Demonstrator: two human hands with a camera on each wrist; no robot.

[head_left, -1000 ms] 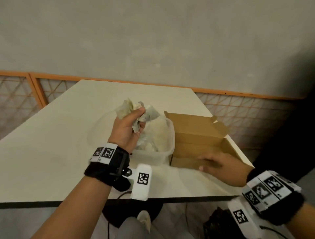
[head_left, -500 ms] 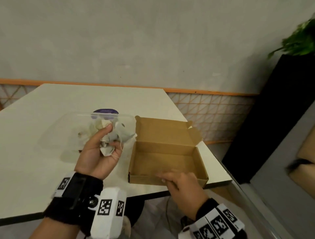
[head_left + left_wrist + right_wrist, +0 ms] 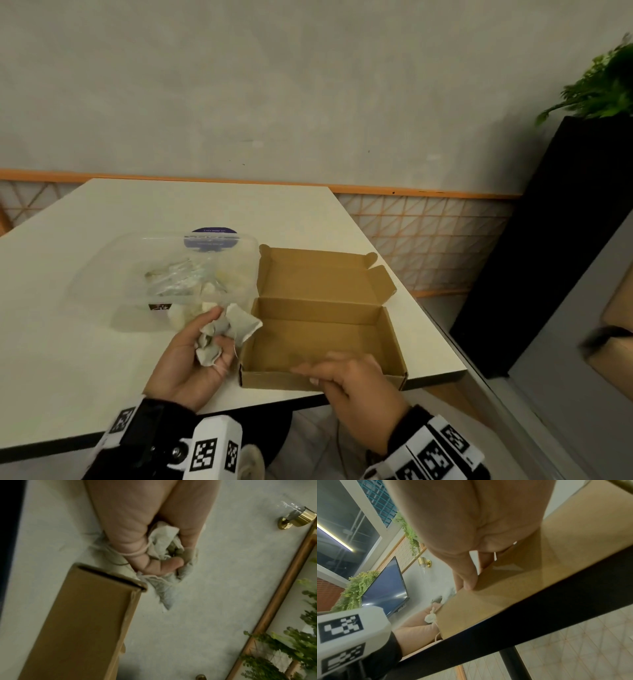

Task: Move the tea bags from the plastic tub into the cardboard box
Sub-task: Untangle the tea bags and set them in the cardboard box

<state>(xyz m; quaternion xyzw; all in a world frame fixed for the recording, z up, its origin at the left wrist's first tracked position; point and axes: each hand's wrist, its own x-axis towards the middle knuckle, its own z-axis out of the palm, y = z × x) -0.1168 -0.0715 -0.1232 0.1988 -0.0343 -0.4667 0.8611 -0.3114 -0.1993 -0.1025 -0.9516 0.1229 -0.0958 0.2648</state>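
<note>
My left hand [image 3: 219, 337] grips a crumpled bunch of tea bags [image 3: 239, 325] just left of the cardboard box's near left corner; the left wrist view shows my fingers curled round these tea bags [image 3: 163, 545], with a string wound over one finger. The open cardboard box [image 3: 322, 377] sits empty on the table, its lid flap standing at the back. My right hand [image 3: 311, 371] pinches the box's near wall, as the right wrist view shows at the box [image 3: 505, 588]. The clear plastic tub [image 3: 113, 270], left of the box, holds more tea bags [image 3: 219, 281].
The white table [image 3: 68, 342] ends close to the box's right side and just in front of it. A tall black planter [image 3: 565, 240] with a green plant [image 3: 603, 85] stands to the right. An orange-railed lattice [image 3: 428, 233] runs behind.
My left hand has carried the tea bags from above the tub down and right to the box's near left corner. The right hand has stayed on the box's near wall.
</note>
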